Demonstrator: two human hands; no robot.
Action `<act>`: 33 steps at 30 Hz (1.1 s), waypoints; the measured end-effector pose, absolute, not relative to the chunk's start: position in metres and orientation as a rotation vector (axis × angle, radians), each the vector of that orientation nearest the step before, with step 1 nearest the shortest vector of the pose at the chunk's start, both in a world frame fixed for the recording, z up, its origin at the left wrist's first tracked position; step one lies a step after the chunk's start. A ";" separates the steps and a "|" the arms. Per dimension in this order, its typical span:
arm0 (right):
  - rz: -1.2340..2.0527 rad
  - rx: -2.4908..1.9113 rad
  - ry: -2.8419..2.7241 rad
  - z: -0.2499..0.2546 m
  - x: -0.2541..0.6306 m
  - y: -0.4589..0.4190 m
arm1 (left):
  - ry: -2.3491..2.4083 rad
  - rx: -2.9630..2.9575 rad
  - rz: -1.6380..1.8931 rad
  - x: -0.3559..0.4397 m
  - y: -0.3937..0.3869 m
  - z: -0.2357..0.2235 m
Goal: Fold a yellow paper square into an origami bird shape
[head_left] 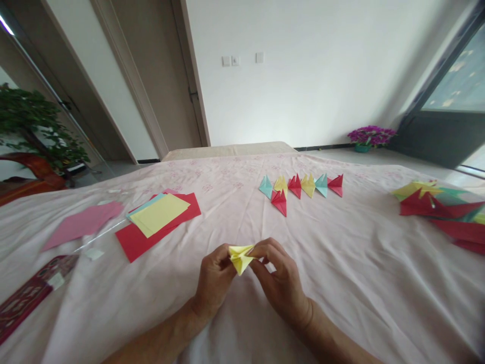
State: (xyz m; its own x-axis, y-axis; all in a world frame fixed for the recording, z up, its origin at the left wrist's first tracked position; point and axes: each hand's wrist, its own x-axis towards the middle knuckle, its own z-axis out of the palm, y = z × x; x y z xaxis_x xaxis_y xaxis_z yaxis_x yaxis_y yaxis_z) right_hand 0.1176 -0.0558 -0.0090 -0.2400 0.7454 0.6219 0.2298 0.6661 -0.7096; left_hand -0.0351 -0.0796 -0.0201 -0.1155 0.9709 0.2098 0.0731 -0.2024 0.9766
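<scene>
The left hand [215, 273] was found closed at the fingertips on the left side of a yellow folded paper [241, 260], and the right hand [279, 279] gripped its right side between thumb and fingers. The yellow folded paper was located toward the near edge of a pale pink cloth [227, 217], about midway between left and right, with one point directed at the near edge. Contact between it and the cloth could not be determined. Nearer the far edge, right of centre, stood a row of six small folded pieces [294, 187] in teal, yellow and red, their lower points directed toward the near edge. A seventh small piece, red [279, 203], lay just in front of the left part of that row. Near the right edge, a cluster of larger folded papers [424, 205] in yellow, red and green was noted, several overlapping. Left of centre, yellow sheets [163, 213] lay on top of red sheets [129, 242], with a teal margin showing between. Further toward the left edge were pink sheets [81, 223]. A dark red patterned item [30, 293], its nature unclear, occupied the near left corner.
</scene>
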 end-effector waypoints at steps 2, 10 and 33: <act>0.728 -0.841 -1.679 -0.012 0.118 -0.052 | 1.179 1.296 1.423 -0.034 -0.080 -0.022; 1.228 -0.771 -1.385 -0.020 0.117 -0.046 | 1.103 1.346 1.467 -0.035 -0.086 -0.017; 1.384 -0.748 -1.398 -0.014 0.117 -0.046 | 0.985 1.536 1.497 -0.039 -0.091 -0.024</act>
State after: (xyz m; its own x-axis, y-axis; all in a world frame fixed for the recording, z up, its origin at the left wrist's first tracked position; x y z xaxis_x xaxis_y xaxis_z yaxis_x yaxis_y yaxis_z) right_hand 0.1166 -0.0456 -0.0139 -0.3180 0.9223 0.2194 -0.2101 0.1572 -0.9650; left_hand -0.0388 -0.0908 -0.0239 0.0144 0.9112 0.4116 0.0175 -0.4119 0.9111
